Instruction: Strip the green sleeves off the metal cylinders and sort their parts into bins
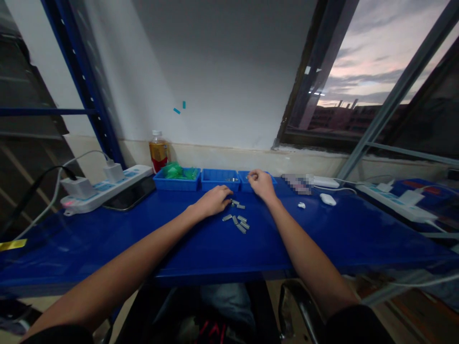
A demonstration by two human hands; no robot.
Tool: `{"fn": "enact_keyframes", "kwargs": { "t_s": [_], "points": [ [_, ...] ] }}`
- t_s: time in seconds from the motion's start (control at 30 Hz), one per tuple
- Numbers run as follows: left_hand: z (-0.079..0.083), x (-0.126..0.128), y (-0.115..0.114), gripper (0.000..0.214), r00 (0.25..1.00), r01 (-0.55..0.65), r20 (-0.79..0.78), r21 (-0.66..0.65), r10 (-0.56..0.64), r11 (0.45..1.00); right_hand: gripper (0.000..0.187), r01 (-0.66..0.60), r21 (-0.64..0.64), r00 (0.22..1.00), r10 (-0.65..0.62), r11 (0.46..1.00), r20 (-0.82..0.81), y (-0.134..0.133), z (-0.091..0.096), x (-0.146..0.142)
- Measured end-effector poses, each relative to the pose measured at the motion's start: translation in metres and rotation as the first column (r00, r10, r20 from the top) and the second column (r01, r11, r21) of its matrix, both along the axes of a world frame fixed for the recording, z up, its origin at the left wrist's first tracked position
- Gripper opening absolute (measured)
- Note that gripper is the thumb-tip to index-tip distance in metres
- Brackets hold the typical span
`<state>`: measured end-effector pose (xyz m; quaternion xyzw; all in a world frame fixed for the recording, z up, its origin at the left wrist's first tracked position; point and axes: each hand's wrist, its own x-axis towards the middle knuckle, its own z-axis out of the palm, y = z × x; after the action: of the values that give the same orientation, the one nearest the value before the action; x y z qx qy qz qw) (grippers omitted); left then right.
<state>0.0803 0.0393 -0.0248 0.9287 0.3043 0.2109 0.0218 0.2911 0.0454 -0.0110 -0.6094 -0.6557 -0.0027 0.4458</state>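
Several small grey metal pieces (238,220) lie loose on the blue table (150,234). My left hand (212,199) rests palm down just left of them, fingers curled, tips touching the nearest pieces. My right hand (261,183) hovers over the rightmost small blue tray (243,180), fingers pinched together on something too small to name. A middle blue tray (219,179) holds a few grey pieces. A left blue tray (176,180) holds green plastic bags (175,171).
A white power strip (103,189) with plugged adapters and a dark phone (129,197) lie at the left. A drink bottle (158,152) stands by the wall. White charger, mouse-like item (327,198) and another power strip (398,202) sit at right. A window is beyond.
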Motion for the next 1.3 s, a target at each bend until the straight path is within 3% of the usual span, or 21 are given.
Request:
{"fn": "enact_keyframes", "kwargs": {
  "t_s": [0.07,0.17,0.27,0.37,0.43,0.5,0.67,0.87,0.97,1.03,1.13,1.23,1.3],
  "points": [
    [-0.006,0.002,0.004,0.024,0.999,0.022,-0.045,-0.012,-0.023,1.000,0.019,0.116,0.066,0.992,-0.119,0.991,0.045,0.005,-0.006,0.012],
    [-0.011,-0.002,0.007,0.017,0.999,-0.019,-0.037,-0.031,0.017,0.999,0.020,0.135,0.117,0.987,-0.144,0.984,0.074,0.006,-0.010,0.009],
    [-0.010,-0.011,0.004,0.010,0.994,-0.097,0.056,-0.023,0.098,0.995,0.020,0.028,0.111,0.997,-0.036,0.993,0.069,-0.002,-0.007,-0.017],
    [-0.004,-0.020,0.000,0.010,0.967,-0.157,0.213,0.049,0.143,0.986,0.029,-0.174,-0.056,0.984,0.172,0.983,-0.035,-0.013,-0.005,-0.048],
    [0.001,-0.025,-0.001,0.010,0.938,-0.191,0.314,0.109,0.148,0.976,0.036,-0.357,-0.207,0.931,0.326,0.911,-0.166,-0.020,-0.005,-0.065],
    [0.004,-0.029,-0.002,0.009,0.917,-0.206,0.375,0.151,0.137,0.967,0.037,-0.494,-0.270,0.857,0.410,0.827,-0.311,-0.025,-0.005,-0.076],
    [0.005,-0.031,-0.003,0.009,0.905,-0.154,0.420,0.176,0.067,0.972,0.030,-0.585,-0.245,0.738,0.383,0.773,-0.556,-0.030,-0.003,-0.082],
    [0.007,-0.030,-0.005,0.009,0.902,-0.102,0.431,0.139,0.032,0.985,0.017,-0.612,-0.228,0.660,0.330,0.758,-0.675,-0.027,-0.003,-0.079],
    [0.009,-0.029,-0.007,0.019,0.889,-0.070,0.455,0.021,0.053,0.997,0.015,-0.581,-0.202,0.675,0.328,0.788,-0.661,-0.026,-0.004,-0.079],
    [0.008,-0.029,-0.006,0.032,0.866,-0.039,0.487,-0.160,0.114,0.986,0.013,-0.510,-0.140,0.752,0.360,0.849,-0.553,-0.027,-0.005,-0.078],
    [0.006,-0.028,-0.003,0.043,0.839,-0.004,0.483,-0.454,0.250,0.891,0.012,-0.430,-0.048,0.877,0.404,0.902,-0.260,-0.029,-0.007,-0.076],
    [0.005,-0.026,0.000,0.054,0.810,0.040,0.481,-0.616,0.335,0.786,0.014,-0.426,-0.027,0.903,0.423,0.904,-0.078,-0.032,-0.007,-0.075],
    [0.004,-0.026,0.000,0.051,0.792,0.085,0.502,-0.655,0.348,0.751,0.015,-0.433,-0.018,0.901,0.433,0.901,-0.027,-0.034,-0.006,-0.075]
  ]
}}
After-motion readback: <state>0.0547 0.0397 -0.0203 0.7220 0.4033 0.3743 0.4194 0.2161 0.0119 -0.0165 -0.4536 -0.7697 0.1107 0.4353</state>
